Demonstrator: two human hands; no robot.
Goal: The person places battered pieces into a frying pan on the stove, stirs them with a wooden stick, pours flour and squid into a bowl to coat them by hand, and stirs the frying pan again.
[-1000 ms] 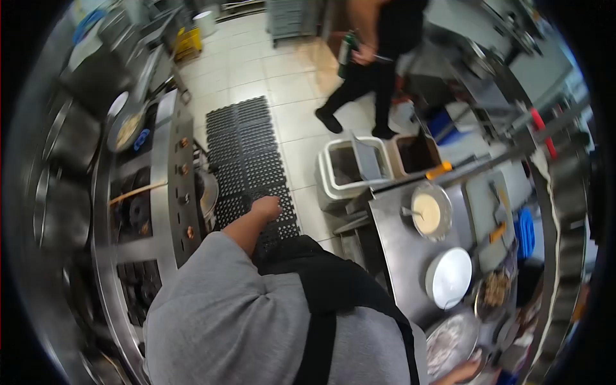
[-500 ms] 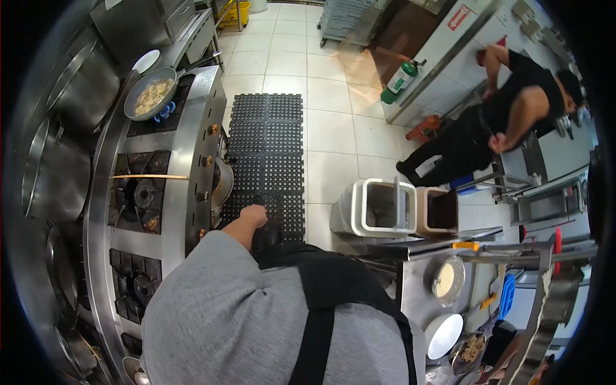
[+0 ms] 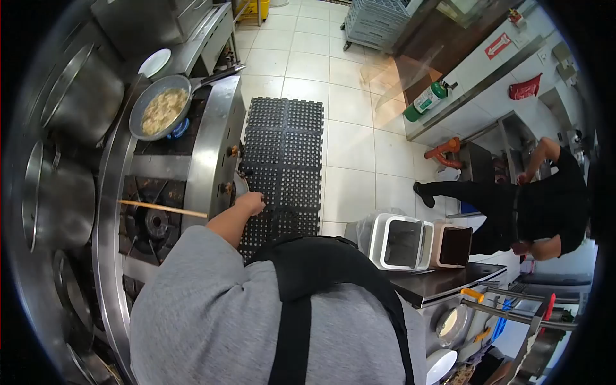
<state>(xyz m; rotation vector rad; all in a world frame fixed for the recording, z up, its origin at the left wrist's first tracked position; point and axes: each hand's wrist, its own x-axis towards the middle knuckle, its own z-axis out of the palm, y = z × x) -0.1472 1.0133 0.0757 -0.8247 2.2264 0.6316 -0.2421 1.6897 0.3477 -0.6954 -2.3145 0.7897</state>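
My left hand [image 3: 251,203] is held low in front of me, its fingers curled into a fist with nothing visible in it. It is beside the stove's front edge, over the black rubber mat [image 3: 282,138]. A frying pan [image 3: 160,108] with pale chunks of food sits over a lit blue flame on the far burner, handle pointing right. Across the nearer unlit burner [image 3: 156,221] lies a thin wooden stick [image 3: 163,208]. Part of a metal pot or pan [image 3: 240,185] shows below the stove front, behind my hand. My right hand is out of sight.
Large pots [image 3: 61,202] line the left side. A white plate [image 3: 154,63] is beyond the pan. To the right are a white bin [image 3: 403,242], a brown bin [image 3: 452,245] and a steel counter with bowls [image 3: 441,364]. A person in black [image 3: 548,202] stands farther right. A green extinguisher [image 3: 427,101] hangs ahead.
The stove and pan appear closer as my view shifts forward. My left fist is now farther along the stove front. The person in black has turned and bent toward the sink area.
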